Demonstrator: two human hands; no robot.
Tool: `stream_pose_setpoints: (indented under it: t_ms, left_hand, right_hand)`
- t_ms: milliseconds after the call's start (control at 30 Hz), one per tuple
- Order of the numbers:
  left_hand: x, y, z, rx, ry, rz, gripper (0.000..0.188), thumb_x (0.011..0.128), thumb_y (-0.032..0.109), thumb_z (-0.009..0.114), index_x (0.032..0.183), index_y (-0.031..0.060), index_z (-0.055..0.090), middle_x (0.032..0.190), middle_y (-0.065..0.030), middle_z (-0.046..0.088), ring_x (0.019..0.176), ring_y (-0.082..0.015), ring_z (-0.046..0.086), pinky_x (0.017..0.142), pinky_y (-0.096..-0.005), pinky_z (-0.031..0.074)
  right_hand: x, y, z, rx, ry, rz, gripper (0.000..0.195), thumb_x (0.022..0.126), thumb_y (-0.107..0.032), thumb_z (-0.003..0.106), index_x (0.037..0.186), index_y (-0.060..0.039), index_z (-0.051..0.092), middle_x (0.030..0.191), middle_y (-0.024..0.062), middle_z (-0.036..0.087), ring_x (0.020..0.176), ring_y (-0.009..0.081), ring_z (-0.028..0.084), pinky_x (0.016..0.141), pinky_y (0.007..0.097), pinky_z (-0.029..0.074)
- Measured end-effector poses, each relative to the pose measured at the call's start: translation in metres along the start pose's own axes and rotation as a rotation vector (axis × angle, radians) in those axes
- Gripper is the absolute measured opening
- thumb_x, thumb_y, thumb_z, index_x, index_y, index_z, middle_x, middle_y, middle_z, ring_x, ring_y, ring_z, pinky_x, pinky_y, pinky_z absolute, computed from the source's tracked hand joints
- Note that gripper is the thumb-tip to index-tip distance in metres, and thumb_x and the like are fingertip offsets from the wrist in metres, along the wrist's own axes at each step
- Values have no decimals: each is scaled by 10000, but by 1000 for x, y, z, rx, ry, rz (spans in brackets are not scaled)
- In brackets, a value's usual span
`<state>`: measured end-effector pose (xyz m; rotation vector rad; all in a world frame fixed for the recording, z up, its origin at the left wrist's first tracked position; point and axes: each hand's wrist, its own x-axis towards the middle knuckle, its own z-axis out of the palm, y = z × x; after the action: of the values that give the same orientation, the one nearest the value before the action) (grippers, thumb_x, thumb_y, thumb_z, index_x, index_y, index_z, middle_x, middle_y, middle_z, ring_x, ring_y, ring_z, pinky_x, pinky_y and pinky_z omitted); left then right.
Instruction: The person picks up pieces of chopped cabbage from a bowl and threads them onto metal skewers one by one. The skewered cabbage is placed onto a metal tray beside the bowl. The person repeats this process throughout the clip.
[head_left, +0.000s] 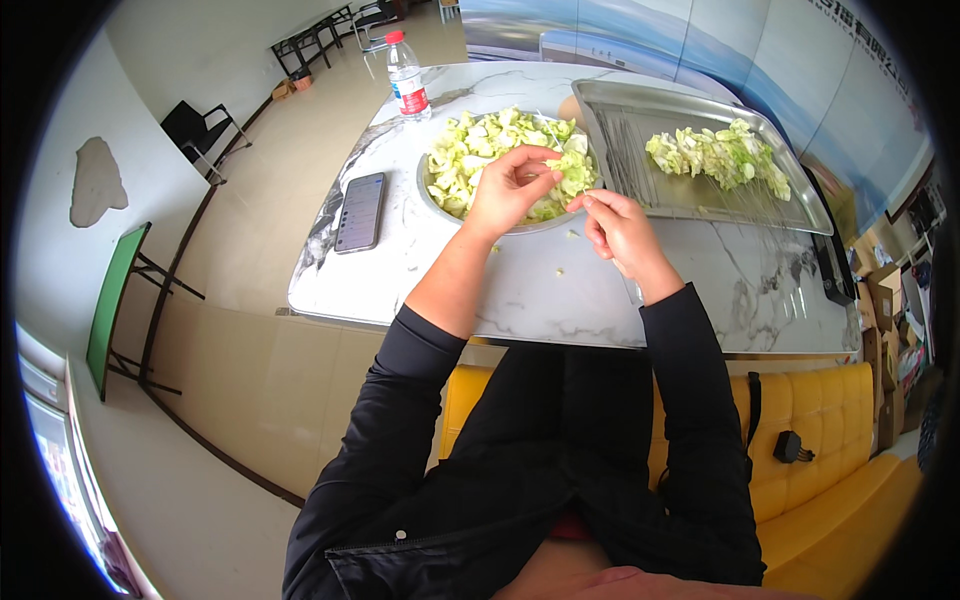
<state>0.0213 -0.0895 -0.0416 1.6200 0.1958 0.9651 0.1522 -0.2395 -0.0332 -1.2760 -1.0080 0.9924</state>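
Note:
My left hand (516, 187) holds a pale green leafy vegetable piece (576, 172) between thumb and fingers, over the right part of a round metal bowl (426, 191). Cut leafy vegetable (469, 146) fills the bowl. Close by on the right, my right hand (613, 225) pinches a thin skewer, whose tip is at the leaf piece. A rectangular metal tray (705, 214) lies to the right of the bowl. Bare thin skewers (626, 161) lie along its left side, and skewers threaded with leaf pieces (720, 157) rest on its right.
A smartphone (361, 212) lies on the marble-patterned table (570, 307), left of the bowl. Behind it stands a plastic water bottle (409, 79) with a red cap. Small leaf scraps lie near the front of the bowl. A yellow padded bench (817, 420) is below the table's edge.

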Motion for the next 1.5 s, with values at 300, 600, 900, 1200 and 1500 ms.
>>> stream_pose_setpoints:
  t_ms: [300, 600, 900, 1200, 1500]
  left_hand:
    - [-1, -2, 7, 39, -25, -25, 482, 754, -24, 726, 1175, 77, 513, 1148, -54, 536, 918, -136, 594, 775, -263, 512]
    - [3, 3, -17, 649, 209, 2, 229, 783, 32, 657, 996, 101, 700, 924, -43, 672, 822, -202, 656, 726, -314, 533]
    - [18, -9, 7, 1097, -228, 291, 149, 748, 115, 711, 894, 144, 713, 945, -22, 656, 873, -226, 627, 759, -346, 515]
    - [19, -6, -31, -232, 248, -295, 45, 885, 63, 595, 923, 52, 574, 823, -23, 603, 769, -131, 617, 787, -293, 566]
    - [19, 3, -30, -341, 325, -81, 31, 918, 65, 594, 893, 48, 602, 1065, -62, 634, 943, -158, 623, 904, -343, 544]
  right_hand:
    - [2, 5, 5, 34, 0, -18, 247, 989, -181, 437, 1014, 4, 599, 578, -11, 418, 453, 60, 318, 403, 225, 257]
    - [4, 2, -19, 137, 161, -86, 237, 974, -147, 442, 978, 12, 617, 575, -10, 431, 440, 51, 295, 393, 226, 223]
    - [5, 2, -20, 152, 167, -83, 232, 971, -144, 443, 965, 7, 618, 575, -8, 429, 441, 54, 291, 398, 229, 225]
    - [1, 1, -19, 76, 90, -53, 238, 967, -164, 466, 950, 4, 634, 569, -12, 431, 444, 50, 315, 401, 221, 243]
    - [-6, -3, -10, -192, -71, -25, 247, 959, -159, 468, 946, 20, 638, 529, -26, 429, 427, 45, 323, 408, 214, 257]
